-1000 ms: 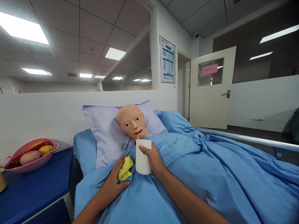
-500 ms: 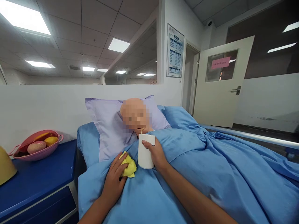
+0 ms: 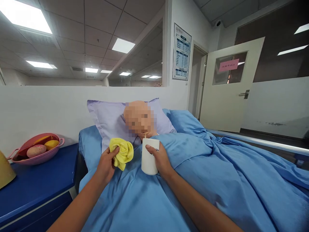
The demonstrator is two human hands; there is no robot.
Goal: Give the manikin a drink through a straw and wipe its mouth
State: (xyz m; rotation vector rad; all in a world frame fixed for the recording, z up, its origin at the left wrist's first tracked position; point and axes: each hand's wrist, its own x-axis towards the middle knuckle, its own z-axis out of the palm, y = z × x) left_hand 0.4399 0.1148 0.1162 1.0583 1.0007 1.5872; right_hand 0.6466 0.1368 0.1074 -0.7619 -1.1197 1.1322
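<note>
My right hand [image 3: 163,159] is closed round a white cup [image 3: 149,164], thumb across its near side. From the cup's top a thin straw [image 3: 145,135] reaches up to the mouth area of a mannequin head [image 3: 138,111], whose features are blurred out. A crumpled yellow cloth [image 3: 124,153] is pinched in my left hand [image 3: 107,164], raised a little left of the cup. The head rests on a lilac pillow [image 3: 109,120], and a blue quilt [image 3: 198,174] covers the body below it.
At left, a blue bedside cabinet [image 3: 45,180] holds a pink basket [image 3: 45,158] of fruit-like items and a yellow object [image 3: 6,172] cut off by the frame. A pale bed rail [image 3: 260,140] runs along the far side. Behind stands a door [image 3: 224,103].
My left hand has gone from lying on the quilt over the cloth to gripping it, and has lifted it up and leftward. My right hand and the cup have hardly moved.
</note>
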